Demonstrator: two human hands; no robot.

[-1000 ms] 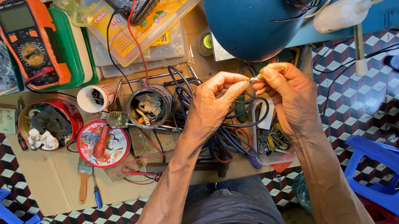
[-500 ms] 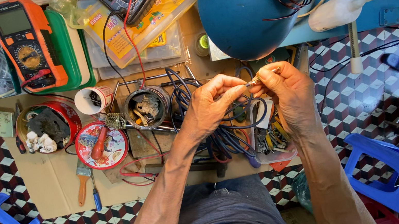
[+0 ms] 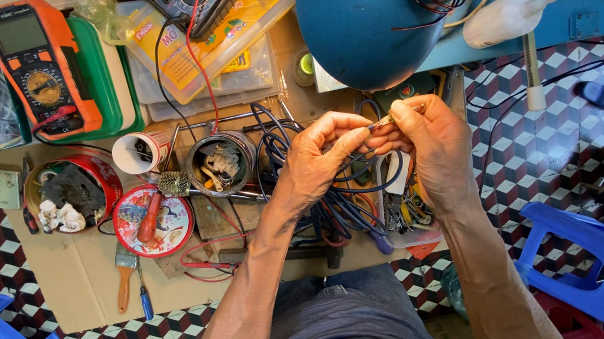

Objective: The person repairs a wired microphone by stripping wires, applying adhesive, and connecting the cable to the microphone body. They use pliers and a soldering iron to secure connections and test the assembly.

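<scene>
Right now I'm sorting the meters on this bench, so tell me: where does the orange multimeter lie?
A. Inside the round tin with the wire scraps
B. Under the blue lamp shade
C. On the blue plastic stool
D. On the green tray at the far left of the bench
D: the orange multimeter lies on the green tray at the bench's far left, away from both hands.

Both forearms rise bare from the bottom of the view and converge over the middle of the work surface. The left hand (image 3: 320,160) is turned palm-down, its thumb and forefinger pinched together at the tips while the other fingers curl loosely beneath. The right hand (image 3: 432,145) faces it with the back of the hand outward, its thumb and forefinger likewise pinched, the fingertips of both hands nearly touching.
</scene>
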